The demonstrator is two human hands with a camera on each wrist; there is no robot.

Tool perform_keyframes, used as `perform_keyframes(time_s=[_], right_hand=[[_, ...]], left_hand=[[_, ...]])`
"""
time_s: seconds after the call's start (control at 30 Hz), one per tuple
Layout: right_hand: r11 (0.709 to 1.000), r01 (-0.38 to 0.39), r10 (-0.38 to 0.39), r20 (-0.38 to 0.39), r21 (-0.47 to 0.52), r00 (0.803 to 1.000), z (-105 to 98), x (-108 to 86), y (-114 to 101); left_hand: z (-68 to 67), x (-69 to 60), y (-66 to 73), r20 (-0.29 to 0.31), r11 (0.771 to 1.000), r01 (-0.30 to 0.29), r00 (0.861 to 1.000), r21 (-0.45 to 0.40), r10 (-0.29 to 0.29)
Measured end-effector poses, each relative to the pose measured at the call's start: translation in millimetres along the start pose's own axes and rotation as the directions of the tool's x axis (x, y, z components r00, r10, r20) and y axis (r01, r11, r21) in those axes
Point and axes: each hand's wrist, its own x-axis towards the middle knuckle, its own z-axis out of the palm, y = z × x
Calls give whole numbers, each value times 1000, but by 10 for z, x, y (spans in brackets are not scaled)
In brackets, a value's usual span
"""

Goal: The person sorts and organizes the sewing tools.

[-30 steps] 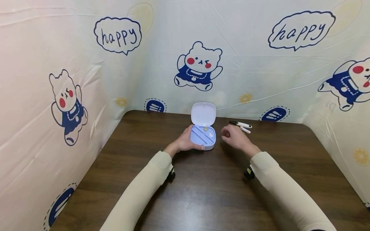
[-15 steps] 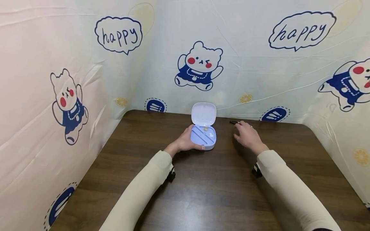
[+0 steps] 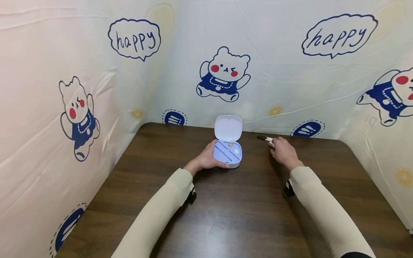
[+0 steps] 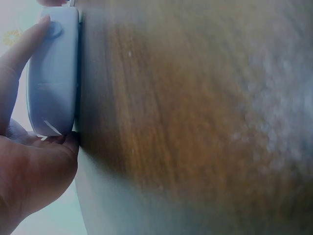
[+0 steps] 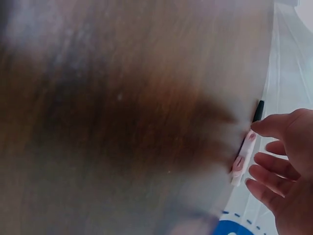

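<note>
My left hand (image 3: 206,157) grips a pale blue compartment case (image 3: 227,152) from its left side, the thumb lying along the front wall. Its white lid (image 3: 228,128) stands raised at the back. Diagonal ridges, a small yellowish spot and a white patch show inside. In the left wrist view the thumb touches the case (image 4: 54,88) beside a round button. Farther right, my right hand (image 3: 285,153) is over a slim white stick with a black end (image 3: 262,137) and a shorter white stick (image 3: 272,144). In the right wrist view its fingers are spread and loosely bent beside the sticks.
The dark wooden table (image 3: 213,222) ends at a printed cloth wall (image 3: 274,89) just behind the case and the sticks. More cloth (image 3: 93,143) borders the left side. A small black device (image 3: 289,189) is strapped at the right wrist.
My right hand has moved right from beside the case to the two sticks, covering parts of them. My left hand and the case have stayed put.
</note>
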Motion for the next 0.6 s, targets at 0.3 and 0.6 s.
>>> perform_keyframes(time_s=[0.3,0.6], right_hand=[[998,-19,18,25,51,1000,66,59,115],[994,-37,33,35,104,999,135,100,109]], left_hand=[[3,10,18,0,1000,0,1000,3,0],[2,1,20,4,1000,13,1000,6,-13]])
